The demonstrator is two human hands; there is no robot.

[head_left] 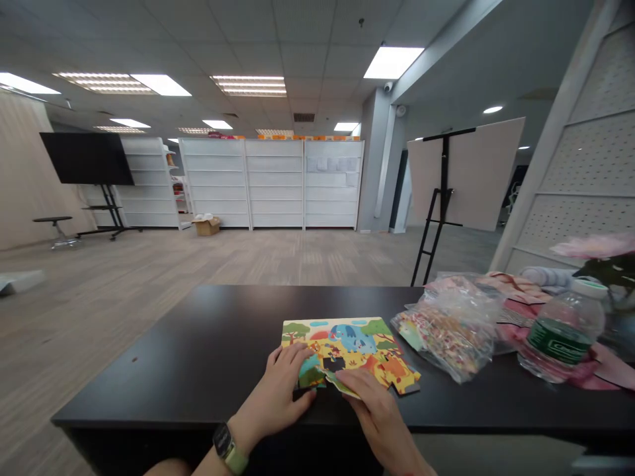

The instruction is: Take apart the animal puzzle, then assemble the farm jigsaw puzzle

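Observation:
A jigsaw puzzle (354, 340) with blue elephants, trees and an orange animal lies on the dark table near its front edge. Dark gaps show at its middle and along its near side. My left hand (285, 383) rests on the puzzle's left part, fingers flat and thumb apart by the near edge. Between the fingers and thumb of my right hand (372, 403) is a greenish puzzle piece (342, 385), tilted over the near gap. The hand covers part of that piece. A watch with a light green band (229, 448) is on my left wrist.
On the table (223, 344), right of the puzzle, lies a clear plastic bag (451, 324) of colourful pieces. Beyond it stand a water bottle (565, 330) with a green label, pink cloth (526, 307) and a pink flower (595, 246). An easel board (476, 172) stands behind.

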